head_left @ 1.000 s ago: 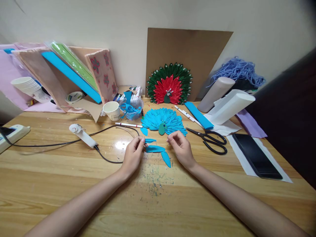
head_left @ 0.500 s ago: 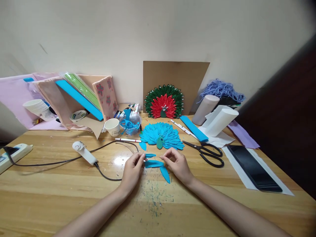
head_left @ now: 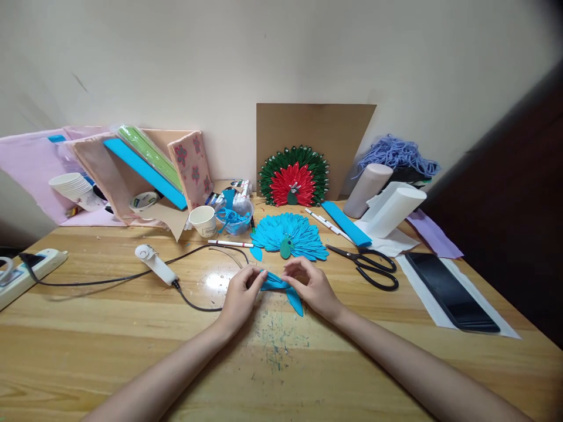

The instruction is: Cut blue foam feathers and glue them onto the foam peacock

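Note:
My left hand point(head_left: 241, 295) pinches a folded blue crepe-paper petal point(head_left: 275, 279) between thumb and fingers. At its other end are the bent fingertips of my right hand point(head_left: 315, 288), closed on the petal's tip. Just under the held piece lie more blue paper petals point(head_left: 295, 301), partly covered by it and by my hands. Beyond my hands rests a fan-shaped blue paper peacock point(head_left: 299, 230) with a green body point(head_left: 287, 248). A single loose blue petal point(head_left: 256, 253) lies at its left edge.
Black-handled scissors point(head_left: 376, 268) lie to the right, near a phone point(head_left: 453, 293) on white paper. On the left is a white corded tool point(head_left: 156, 266), its black cable crossing the table. A paper cup point(head_left: 203, 221) and tub of blue scraps point(head_left: 234, 217) stand behind. A red-and-green peacock point(head_left: 294, 179) leans on cardboard point(head_left: 316, 126).
My right hand has come in to the free end of the petal, which now tilts down to the right. The view has shifted slightly.

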Demonstrator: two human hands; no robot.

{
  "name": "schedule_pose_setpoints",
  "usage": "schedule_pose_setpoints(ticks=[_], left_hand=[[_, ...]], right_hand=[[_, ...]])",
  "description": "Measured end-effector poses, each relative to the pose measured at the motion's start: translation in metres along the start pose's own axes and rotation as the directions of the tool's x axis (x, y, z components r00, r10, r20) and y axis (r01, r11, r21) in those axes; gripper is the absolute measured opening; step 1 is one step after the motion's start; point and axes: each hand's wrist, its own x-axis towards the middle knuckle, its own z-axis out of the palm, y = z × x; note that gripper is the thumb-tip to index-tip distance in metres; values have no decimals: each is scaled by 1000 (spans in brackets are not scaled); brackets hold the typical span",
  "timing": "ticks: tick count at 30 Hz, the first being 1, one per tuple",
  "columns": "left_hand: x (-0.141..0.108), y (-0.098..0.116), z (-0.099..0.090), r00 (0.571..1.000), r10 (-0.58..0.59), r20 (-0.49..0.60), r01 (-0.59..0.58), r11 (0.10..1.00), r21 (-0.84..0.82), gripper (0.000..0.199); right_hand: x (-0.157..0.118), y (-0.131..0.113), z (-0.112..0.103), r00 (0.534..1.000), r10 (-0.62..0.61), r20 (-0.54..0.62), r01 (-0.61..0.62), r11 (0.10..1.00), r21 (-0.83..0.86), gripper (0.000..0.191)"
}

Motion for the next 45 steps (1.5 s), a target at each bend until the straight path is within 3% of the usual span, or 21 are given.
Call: schedule_pose_setpoints(ticks=[6, 13, 17, 25, 35, 40, 45], left_hand=[[2, -1, 2, 999, 9, -54, -8, 1000, 29, 21], [-1, -2, 1, 995, 38, -88, -31, 996, 79, 14], [-2, -8, 2, 987, 101, -121, -78, 981, 178, 27], [-3, -8, 1, 978, 172, -115, -116, 917, 381, 27], [-4, -7, 2, 981, 158, -117, -127, 964, 232, 30], [-4, -9, 3, 982, 132, -133, -116, 985, 124, 31], [-7, -9, 5, 991, 118, -71, -116, 993, 38, 28]], right_hand=[[3, 4, -1, 992, 55, -114, -58, 998, -20, 19], [0, -3, -3, 997, -58, 52, 68, 969, -239, 12], [1, -5, -3, 985, -118, 123, 154, 924, -351, 21], [1, -3, -3, 974, -130, 186, 196, 895, -401, 16], [1, -7, -4, 989, -87, 121, 127, 919, -374, 7], [0, -2, -4, 998, -45, 41, 54, 966, -253, 10], [0, -1, -3, 1000, -12, 24, 15, 995, -95, 18]])
